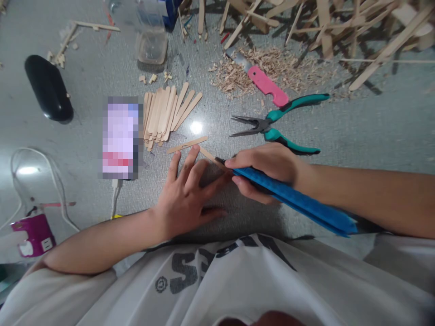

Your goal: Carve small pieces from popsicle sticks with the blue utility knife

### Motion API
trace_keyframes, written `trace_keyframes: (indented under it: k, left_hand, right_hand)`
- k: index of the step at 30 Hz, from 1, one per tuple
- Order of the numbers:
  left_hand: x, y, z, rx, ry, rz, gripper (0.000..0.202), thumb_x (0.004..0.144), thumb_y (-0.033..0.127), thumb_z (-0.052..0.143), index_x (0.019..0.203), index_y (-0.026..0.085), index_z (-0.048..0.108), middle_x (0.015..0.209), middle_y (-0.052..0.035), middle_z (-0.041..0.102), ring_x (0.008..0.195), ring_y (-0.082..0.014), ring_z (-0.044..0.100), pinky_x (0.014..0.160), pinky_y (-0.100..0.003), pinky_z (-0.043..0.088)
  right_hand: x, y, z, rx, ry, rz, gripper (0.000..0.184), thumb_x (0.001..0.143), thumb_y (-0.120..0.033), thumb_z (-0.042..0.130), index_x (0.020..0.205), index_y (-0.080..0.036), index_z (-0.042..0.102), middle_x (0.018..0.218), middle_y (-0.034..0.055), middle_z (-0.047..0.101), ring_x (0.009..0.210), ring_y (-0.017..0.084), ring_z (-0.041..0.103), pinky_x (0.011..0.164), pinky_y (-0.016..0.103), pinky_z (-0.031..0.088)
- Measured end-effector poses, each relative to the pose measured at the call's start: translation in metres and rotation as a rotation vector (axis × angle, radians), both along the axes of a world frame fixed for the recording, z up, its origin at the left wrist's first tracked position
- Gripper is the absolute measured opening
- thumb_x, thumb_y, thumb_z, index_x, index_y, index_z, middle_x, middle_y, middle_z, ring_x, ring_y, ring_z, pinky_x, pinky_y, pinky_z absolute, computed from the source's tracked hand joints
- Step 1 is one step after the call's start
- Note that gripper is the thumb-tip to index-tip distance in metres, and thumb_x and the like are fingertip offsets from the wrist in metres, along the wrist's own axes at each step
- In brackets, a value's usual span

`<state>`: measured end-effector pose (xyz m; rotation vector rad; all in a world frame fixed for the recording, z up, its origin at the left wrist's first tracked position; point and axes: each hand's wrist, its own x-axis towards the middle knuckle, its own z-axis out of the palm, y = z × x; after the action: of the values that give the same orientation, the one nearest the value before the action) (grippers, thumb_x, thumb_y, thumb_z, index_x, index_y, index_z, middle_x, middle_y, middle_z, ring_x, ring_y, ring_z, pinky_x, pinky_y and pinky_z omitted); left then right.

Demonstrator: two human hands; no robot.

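Note:
My left hand (185, 194) lies spread on the table, fingers apart. Its fingertips touch a wooden craft stick (208, 154), pressing the stick against the tabletop. My right hand (267, 170) is closed around a long blue-handled tool (299, 199). The tool's narrow dark tip meets the stick at its right end; its exact kind I cannot make out. Just above my left fingertips lies another craft stick (180, 146) with a small slit or mark in its middle. A fanned pile of craft sticks (161, 113) sits farther up.
Teal-handled needle-nose pliers (260, 124) lie jaws apart above my right hand. Beyond them are a pink-handled knife (268, 86), wood shavings (234, 74) and a stick heap (326, 27). A phone (120, 138) with cable, a black case (49, 88) and a clear container (152, 47) are leftward.

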<state>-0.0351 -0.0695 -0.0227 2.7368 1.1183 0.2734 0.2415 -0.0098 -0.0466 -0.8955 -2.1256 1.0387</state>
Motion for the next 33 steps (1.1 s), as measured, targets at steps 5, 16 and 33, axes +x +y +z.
trace_keyframes:
  k: [5,16,33]
  left_hand:
    - [0.0,0.002,0.004,-0.007,-0.009,-0.017,0.088,0.1,0.075,0.073,0.172,0.03,0.052,0.159,-0.0198,0.058,0.163,-0.0497,0.046,0.137,-0.076,0.029]
    - [0.0,0.002,0.005,-0.022,0.017,-0.02,0.094,0.097,0.078,0.075,0.173,0.029,0.05,0.161,-0.0181,0.055,0.167,-0.0529,0.04,0.138,-0.075,0.026]
    - [0.001,0.002,0.005,0.0,0.051,-0.024,0.078,0.095,0.079,0.078,0.157,0.031,0.067,0.15,-0.017,0.059,0.165,-0.0536,0.04,0.136,-0.076,0.022]
  right_hand:
    - [-0.002,-0.011,-0.014,-0.03,0.11,-0.126,0.017,0.102,-0.044,0.076,0.113,-0.034,0.081,0.067,-0.0021,0.068,0.05,0.019,0.053,0.05,0.039,0.049]
    - [-0.007,0.003,0.005,-0.08,0.106,-0.038,0.021,0.092,-0.036,0.083,0.113,-0.034,0.081,0.063,-0.0052,0.069,0.053,0.02,0.062,0.055,0.038,0.042]
    - [-0.011,0.002,0.008,0.137,0.003,-0.04,0.024,0.101,-0.027,0.064,0.123,-0.027,0.073,0.068,-0.0063,0.069,0.053,0.016,0.062,0.057,0.032,0.047]
